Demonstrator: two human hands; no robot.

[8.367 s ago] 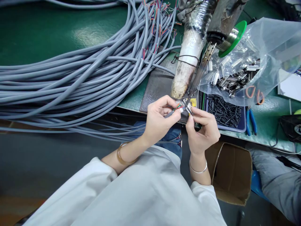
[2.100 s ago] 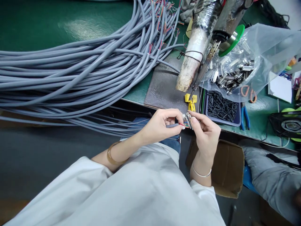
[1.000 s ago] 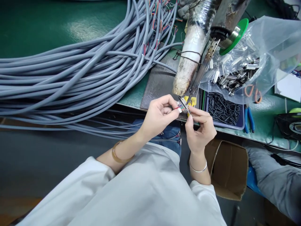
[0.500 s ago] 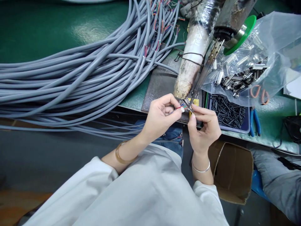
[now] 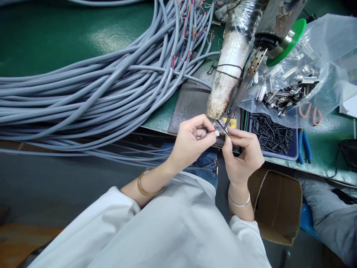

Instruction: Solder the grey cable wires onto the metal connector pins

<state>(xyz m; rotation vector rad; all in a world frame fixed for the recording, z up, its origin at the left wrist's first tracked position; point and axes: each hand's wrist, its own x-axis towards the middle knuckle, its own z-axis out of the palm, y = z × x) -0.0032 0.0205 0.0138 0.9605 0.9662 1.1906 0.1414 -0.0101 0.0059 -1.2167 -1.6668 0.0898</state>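
Observation:
My left hand (image 5: 192,141) pinches the end of a grey cable whose thin coloured wires (image 5: 214,130) fan out from my fingertips. My right hand (image 5: 242,150) is closed on a small metal connector (image 5: 222,125), held against those wires. Both hands meet at the bench edge, right under the tip of a fixed soldering iron (image 5: 242,88). A yellow clip (image 5: 231,122) sits just behind the connector on a dark metal plate (image 5: 189,104).
A big bundle of grey cables (image 5: 92,89) covers the green bench on the left. A clear bag of metal connectors (image 5: 290,89), a tray of black sleeves (image 5: 272,136), blue-handled pliers (image 5: 304,145) and a green solder spool (image 5: 287,41) lie right. A cardboard box (image 5: 276,204) stands below.
Two seconds ago the hands were lower, off the bench edge; they have since risen to bring connector and wires under the iron's tip. In the last half second almost nothing moved.

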